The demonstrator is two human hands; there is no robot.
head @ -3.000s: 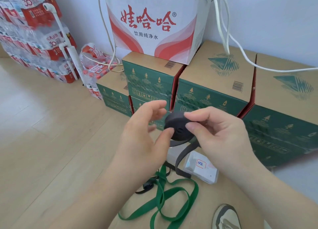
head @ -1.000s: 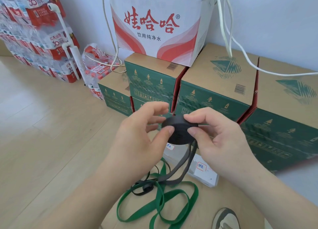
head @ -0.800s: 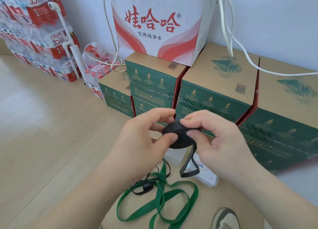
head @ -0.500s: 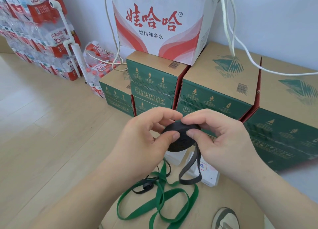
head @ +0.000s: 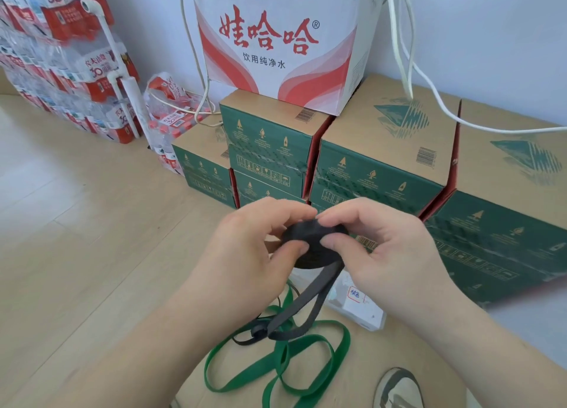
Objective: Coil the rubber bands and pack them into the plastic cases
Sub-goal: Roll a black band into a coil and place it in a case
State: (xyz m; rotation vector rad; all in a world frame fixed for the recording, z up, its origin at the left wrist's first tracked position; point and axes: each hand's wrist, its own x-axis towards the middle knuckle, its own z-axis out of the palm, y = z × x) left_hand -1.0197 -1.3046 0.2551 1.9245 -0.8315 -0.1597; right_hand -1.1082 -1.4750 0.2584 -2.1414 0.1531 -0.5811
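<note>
At the centre of the frame, the left hand and right hand are both pinching a coiled black rubber band, its loose tail dangling over the green rubber band and plastic case lying below.

The flat black rubber band was wound into a tight disc in mid-air, its tail loop dangling. The flat green rubber band lay uncoiled beside the clear labelled plastic case.
</note>
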